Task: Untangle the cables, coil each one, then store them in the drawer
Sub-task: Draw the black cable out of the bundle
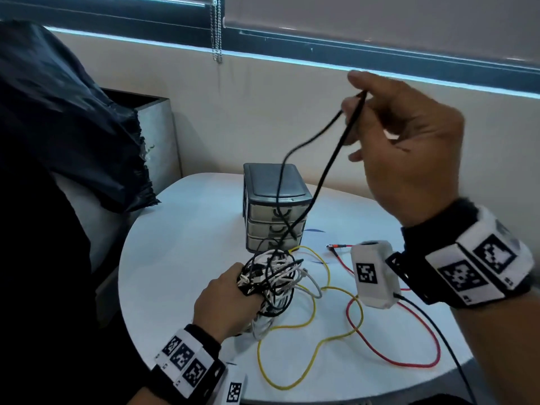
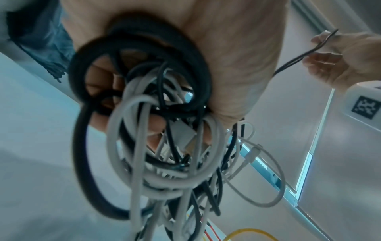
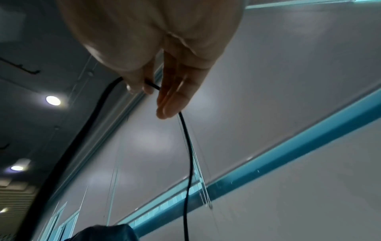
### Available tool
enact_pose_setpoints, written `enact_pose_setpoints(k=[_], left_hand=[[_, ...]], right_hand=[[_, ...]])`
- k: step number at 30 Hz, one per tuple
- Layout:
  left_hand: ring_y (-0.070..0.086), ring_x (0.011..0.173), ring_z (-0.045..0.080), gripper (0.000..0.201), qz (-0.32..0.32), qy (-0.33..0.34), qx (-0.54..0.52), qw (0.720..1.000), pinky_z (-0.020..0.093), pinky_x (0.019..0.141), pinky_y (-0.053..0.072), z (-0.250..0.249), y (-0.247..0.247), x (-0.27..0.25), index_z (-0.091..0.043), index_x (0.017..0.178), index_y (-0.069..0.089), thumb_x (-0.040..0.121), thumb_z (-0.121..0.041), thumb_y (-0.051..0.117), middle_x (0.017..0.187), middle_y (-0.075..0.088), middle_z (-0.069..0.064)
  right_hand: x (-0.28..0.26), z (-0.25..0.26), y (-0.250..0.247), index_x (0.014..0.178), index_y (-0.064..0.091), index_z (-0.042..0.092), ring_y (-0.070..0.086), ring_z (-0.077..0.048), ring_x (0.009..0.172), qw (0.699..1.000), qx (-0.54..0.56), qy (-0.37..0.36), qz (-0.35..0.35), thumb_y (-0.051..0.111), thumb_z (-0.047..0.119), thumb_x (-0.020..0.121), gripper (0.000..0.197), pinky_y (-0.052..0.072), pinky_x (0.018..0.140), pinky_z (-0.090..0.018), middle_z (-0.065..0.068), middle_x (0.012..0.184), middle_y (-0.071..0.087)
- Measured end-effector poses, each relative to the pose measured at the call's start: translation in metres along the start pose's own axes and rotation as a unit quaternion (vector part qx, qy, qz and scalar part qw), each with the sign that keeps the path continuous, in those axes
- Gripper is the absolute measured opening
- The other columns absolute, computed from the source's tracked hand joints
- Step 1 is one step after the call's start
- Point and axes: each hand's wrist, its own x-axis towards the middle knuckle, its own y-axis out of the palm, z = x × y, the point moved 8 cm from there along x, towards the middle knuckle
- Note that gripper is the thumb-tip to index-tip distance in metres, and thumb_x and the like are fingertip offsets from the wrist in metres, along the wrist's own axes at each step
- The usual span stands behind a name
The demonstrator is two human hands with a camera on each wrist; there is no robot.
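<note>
- head view: left hand (image 1: 225, 299) grips the tangle (image 1: 271, 276) just above the table (image 1: 175, 258); right hand (image 1: 409, 147) pinches a black cable (image 1: 321, 182) lifted high. it looks light and limp. drawer unit (image 1: 273, 206) stands behind, drawers closed; yellow cable (image 1: 309, 346) and red cable (image 1: 409, 346) sprawl nearby.
- left wrist view: fingers (image 2: 156, 124) curl around knotted loops; snagging seems likely.
- right wrist view: thumb and finger clamp the cable's bend, a sensible hold.

A round white desk (image 1: 181, 258) stands against a beige wall (image 1: 292, 112). Above the wall runs a dark-framed window (image 1: 117, 16) with a lowered roller blind (image 1: 380, 16) and a hanging bead chain (image 1: 216, 27). Round ceiling lights (image 3: 53, 100) glow overhead. A grey box-shaped bin (image 1: 157, 135) stands left of the desk.
</note>
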Motion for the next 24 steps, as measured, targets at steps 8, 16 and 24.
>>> enact_pose_setpoints(k=[8, 16, 24], left_hand=[[0.066, 0.079, 0.018, 0.026, -0.077, -0.039, -0.169, 0.982, 0.033, 0.072, 0.054, 0.016, -0.027, 0.006, -0.028, 0.085, 0.060, 0.061, -0.037, 0.066, 0.080, 0.070, -0.009], [0.055, 0.057, 0.023, 0.021, -0.137, -0.070, -0.388, 0.909, 0.035, 0.058, 0.048, 0.029, -0.046, 0.016, -0.010, 0.091, 0.062, 0.078, -0.004, 0.077, 0.072, 0.064, 0.010], [0.066, 0.071, 0.022, 0.041, -0.196, -0.022, -0.460, 0.866, 0.041, 0.070, 0.057, 0.020, -0.064, 0.007, -0.015, 0.104, 0.059, 0.074, 0.000, 0.083, 0.093, 0.072, 0.007]], right_hand=[[-0.009, -0.021, -0.003, 0.093, 0.053, 0.022, 0.068, -0.013, 0.105, 0.996, 0.051, 0.073, -0.005, 0.058, 0.019, 0.092, 0.005, 0.059, 0.067, -0.041, -0.006, 0.100, 0.070], [-0.010, -0.058, -0.005, 0.083, 0.065, 0.030, 0.066, 0.006, 0.087, 0.985, -0.079, 0.140, 0.063, 0.073, 0.038, 0.085, 0.012, 0.047, 0.074, -0.016, 0.025, 0.079, 0.069], [-0.076, -0.138, -0.001, 0.081, 0.064, 0.035, 0.064, -0.001, 0.080, 0.931, -0.166, 0.247, 0.214, 0.059, 0.016, 0.093, 0.024, 0.047, 0.077, -0.030, 0.014, 0.081, 0.070]])
